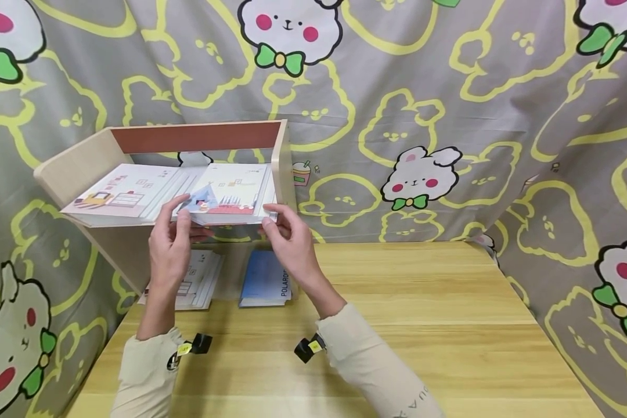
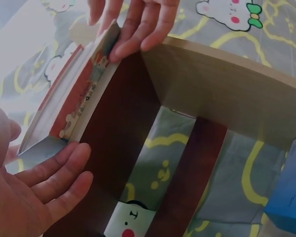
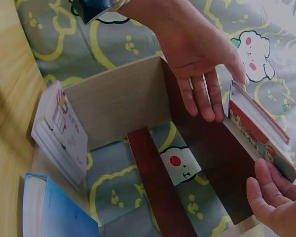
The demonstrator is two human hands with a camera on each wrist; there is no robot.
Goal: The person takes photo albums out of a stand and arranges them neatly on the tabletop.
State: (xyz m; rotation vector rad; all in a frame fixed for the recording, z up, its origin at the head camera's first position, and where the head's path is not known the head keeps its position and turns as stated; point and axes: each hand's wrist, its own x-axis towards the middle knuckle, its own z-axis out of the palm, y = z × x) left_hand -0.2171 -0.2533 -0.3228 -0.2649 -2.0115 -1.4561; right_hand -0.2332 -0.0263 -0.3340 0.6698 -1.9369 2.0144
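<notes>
A thick book [image 1: 235, 186] with a white cover, blue triangle and red strip is at the right of the upper shelf. My left hand [image 1: 169, 249] holds its left front corner with thumb and index finger, other fingers partly hidden below. At the right front corner my right hand [image 1: 295, 244] pinches the edge. From below, the left wrist view shows the book [image 2: 79, 98] at the shelf's front edge, with the left hand [image 2: 34, 182] at its near end. In the right wrist view, three fingers of the right hand [image 3: 200, 59] point down beside the shelf.
The wooden bookshelf [image 1: 282, 157] has a brown back strip. Left of the held book is another illustrated book [image 1: 120, 191]. Below are white books [image 1: 201, 284] and a blue book [image 1: 263, 278] marked POLAROID. A wooden table [image 1: 423, 325] extends right; patterned curtains [image 1: 345, 128] surround it.
</notes>
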